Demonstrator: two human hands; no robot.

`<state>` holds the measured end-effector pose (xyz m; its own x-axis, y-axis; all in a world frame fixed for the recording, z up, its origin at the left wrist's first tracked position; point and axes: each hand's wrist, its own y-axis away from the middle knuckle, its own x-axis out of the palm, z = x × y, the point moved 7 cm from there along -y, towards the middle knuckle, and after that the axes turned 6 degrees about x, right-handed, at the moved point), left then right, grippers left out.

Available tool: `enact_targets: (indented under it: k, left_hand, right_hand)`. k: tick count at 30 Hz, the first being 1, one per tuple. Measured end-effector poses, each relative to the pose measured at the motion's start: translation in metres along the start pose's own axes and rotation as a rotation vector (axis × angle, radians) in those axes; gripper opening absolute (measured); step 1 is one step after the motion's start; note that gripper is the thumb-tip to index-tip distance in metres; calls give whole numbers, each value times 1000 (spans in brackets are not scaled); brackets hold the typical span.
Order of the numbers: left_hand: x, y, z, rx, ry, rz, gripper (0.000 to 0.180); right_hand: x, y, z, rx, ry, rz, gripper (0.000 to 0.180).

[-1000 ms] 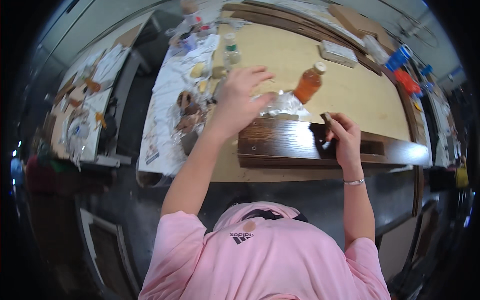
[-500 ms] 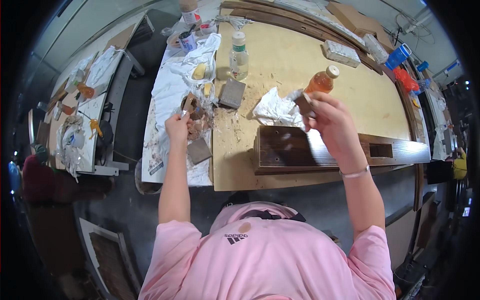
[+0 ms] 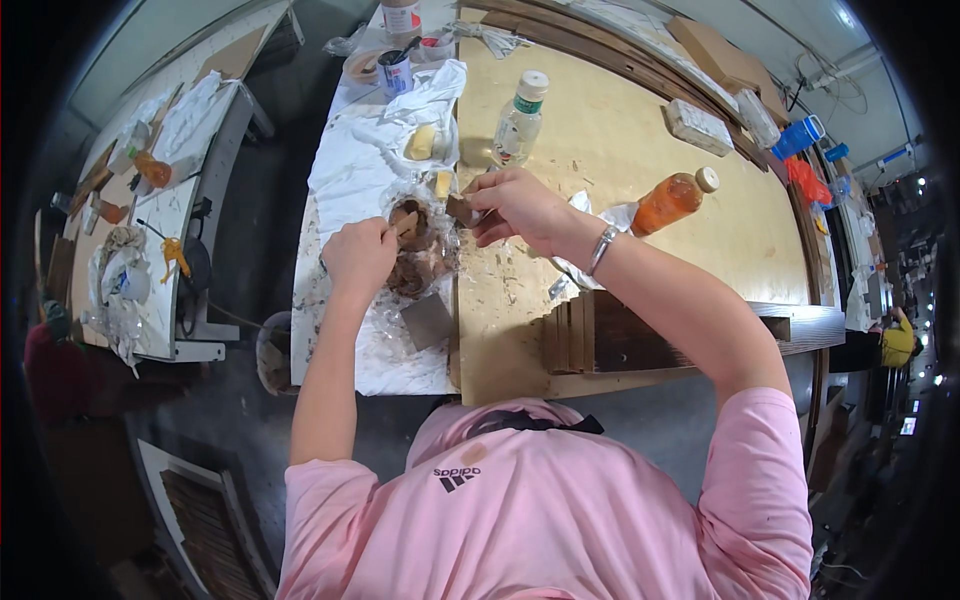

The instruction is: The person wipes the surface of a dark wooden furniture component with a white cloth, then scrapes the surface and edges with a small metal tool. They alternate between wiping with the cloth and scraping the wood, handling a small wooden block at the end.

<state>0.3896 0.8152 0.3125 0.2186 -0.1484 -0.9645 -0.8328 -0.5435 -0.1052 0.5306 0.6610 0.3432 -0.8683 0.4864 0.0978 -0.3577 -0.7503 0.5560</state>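
My left hand [image 3: 358, 258] is closed on a narrow flat tool, likely a putty knife, whose brown-smeared blade [image 3: 406, 228] sits over a patch of brown paste [image 3: 412, 272] on crumpled plastic. Just right of it, my right hand [image 3: 520, 212] pinches a small flat brown piece [image 3: 461, 210]; its exact kind is unclear. A grey sanding block [image 3: 427, 322] lies below the paste. Beyond the hands are a yellow lump [image 3: 443, 184] and a clear bottle [image 3: 517, 125]. My right forearm crosses over a dark brown wooden piece [image 3: 625, 345], hiding part of it.
An orange bottle [image 3: 668, 205] leans beside crumpled white paper [image 3: 617, 216]. White cloth [image 3: 350, 155] covers the left side, with an open tin [image 3: 395, 75] behind. Dark wooden strips [image 3: 590, 45] and a white block [image 3: 699, 127] line the far edge.
My right hand has swung left from above the dark wooden piece to beside my left hand, still pinching the small brown piece. The view has shifted, and the orange bottle now leans.
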Motion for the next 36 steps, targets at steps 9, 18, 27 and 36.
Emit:
enact_targets:
  k: [9,18,27,36]
  left_hand:
    - [-3,-8,3,60,27,68,24]
    - [7,-13,2,53,77,122,24]
    - [15,22,49,-174,882,-25,23]
    - [32,48,23,-274,1410,-192,24]
  right_hand:
    - [12,-26,-6,47,-14,-11,12]
    - [15,-36,-18,95,77,53,17]
    - [10,-46,-20,84,-119,-26,13]
    - [32,-56,-24,104,-212,28,14]
